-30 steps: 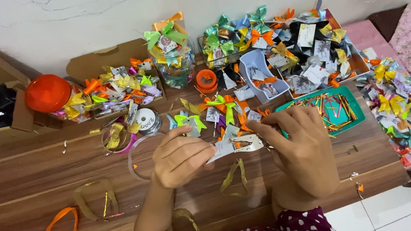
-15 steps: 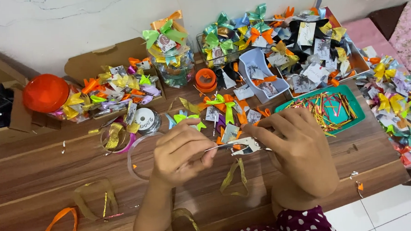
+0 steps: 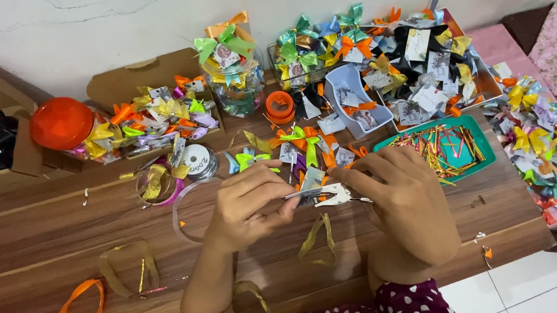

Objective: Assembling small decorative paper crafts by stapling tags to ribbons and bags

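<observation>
Surface (image 3: 54, 238): wood-grain, brown, smooth with slight sheen. Tool (image 3: 334, 195) between left hand (image 3: 252, 205) and right hand (image 3: 408, 200): looked like bright glossy metal. Ribbon strip (image 3: 317, 237) under it: metallic gold foil, shiny. Orange ribbon loop (image 3: 77, 307): satin gloss. Bows (image 3: 303, 136): glossy foil, small matt paper tags. Green tray (image 3: 484, 146): smooth plastic. Orange lid (image 3: 61, 122): glossy plastic. Boxes (image 3: 128, 82): matt brown cardboard. Jar (image 3: 240, 92): clear, glossy. Sleeve (image 3: 388, 306): matt cloth.
</observation>
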